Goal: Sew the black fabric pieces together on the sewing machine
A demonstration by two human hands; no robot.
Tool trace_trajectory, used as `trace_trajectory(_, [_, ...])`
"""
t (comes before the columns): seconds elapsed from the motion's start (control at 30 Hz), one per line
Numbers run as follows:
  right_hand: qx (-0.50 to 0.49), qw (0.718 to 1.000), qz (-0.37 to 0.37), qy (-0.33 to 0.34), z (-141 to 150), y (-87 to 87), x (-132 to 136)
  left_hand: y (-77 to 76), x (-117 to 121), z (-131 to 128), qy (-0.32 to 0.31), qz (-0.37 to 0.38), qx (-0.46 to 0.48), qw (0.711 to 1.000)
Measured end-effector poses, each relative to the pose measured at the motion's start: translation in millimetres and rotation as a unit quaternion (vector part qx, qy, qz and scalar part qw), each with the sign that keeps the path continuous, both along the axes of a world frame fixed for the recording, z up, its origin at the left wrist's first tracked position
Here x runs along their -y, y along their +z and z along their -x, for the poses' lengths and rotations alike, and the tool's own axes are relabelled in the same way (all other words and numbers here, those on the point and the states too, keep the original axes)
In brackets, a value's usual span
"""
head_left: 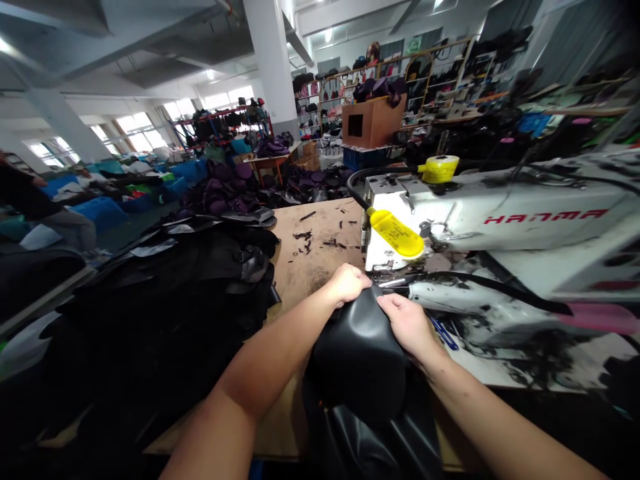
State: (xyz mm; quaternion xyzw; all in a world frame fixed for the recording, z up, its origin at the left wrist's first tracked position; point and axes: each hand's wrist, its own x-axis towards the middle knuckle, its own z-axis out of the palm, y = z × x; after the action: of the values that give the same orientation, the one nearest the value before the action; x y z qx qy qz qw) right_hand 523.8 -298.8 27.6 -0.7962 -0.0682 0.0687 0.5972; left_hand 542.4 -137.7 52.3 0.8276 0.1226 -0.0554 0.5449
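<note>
A piece of smooth black leather-like material (367,347) hangs down in front of me, its upper edge beside the needle area of a white sewing machine (500,213). My left hand (349,285) grips that upper edge from the left, fingers closed over it. On the right side, my right hand (406,323) pinches the same edge between thumb and fingers. Both hands are close to the machine's narrow arm (450,300). Just above them is a yellow lamp (397,233) on a black flexible neck. The exact spot under the needle is hidden.
Dark material (175,300) is heaped at the left of the wooden table (320,227), where black scraps (303,237) lie. Beyond stand a cardboard box (373,123), shelves of bags (330,90) and a pillar (273,60). A person (45,207) is at the far left.
</note>
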Motion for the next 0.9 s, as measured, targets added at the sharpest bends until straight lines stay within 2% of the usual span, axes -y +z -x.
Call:
trace_trajectory(0.2, [0.001,0.999,-0.038,0.019,-5.1,-5.6,2.9,0.8,-0.5,-10.3,0.012,-0.025,0.008,1.0])
trace_trajectory(0.27, [-0.013,0.997,-0.059,0.042,-5.4,-5.8,5.0,4.3,-1.8,-17.6,0.019,-0.076,0.025,0.997])
trace_trajectory(0.37, [-0.033,0.992,-0.087,0.082,-4.9,-8.2,8.7,7.7,2.7,-14.5,0.042,-0.23,0.096,0.968])
trace_trajectory(0.43, [-0.034,0.99,-0.097,0.098,-3.9,-11.2,11.2,0.9,13.6,6.3,0.084,-0.343,0.183,0.917])
trace_trajectory(0.5, [-0.018,0.988,-0.11,0.11,-1.6,-14.5,14.5,-17.4,28.8,41.3,0.091,-0.42,0.276,0.859])
trace_trajectory(0.6, [-0.008,0.98,-0.132,0.148,6.1,-19.4,22.3,-58.7,46.6,100.5,-0.034,-0.488,0.373,0.788])
trace_trajectory(0.67, [-0.025,0.97,-0.14,0.195,13.3,-24.6,29.5,-81.8,49.7,128.9,-0.039,-0.528,0.39,0.753])
trace_trajectory(0.7, [-0.032,0.966,-0.138,0.217,16.6,-28.6,33.3,-88.7,48.9,137.9,-0.029,-0.541,0.387,0.746])
trace_trajectory(0.73, [-0.033,0.963,-0.129,0.233,19.2,-33.7,36.9,-91.9,47.0,143.7,-0.015,-0.549,0.38,0.744])
trace_trajectory(0.8, [-0.014,0.965,-0.087,0.245,21.1,-46.8,42.8,-88.0,40.9,148.0,0.002,-0.552,0.358,0.753])
trace_trajectory(0.9, [0.035,0.974,0.015,0.225,17.8,-68.9,47.2,-65.9,29.3,144.6,0.008,-0.555,0.354,0.753])
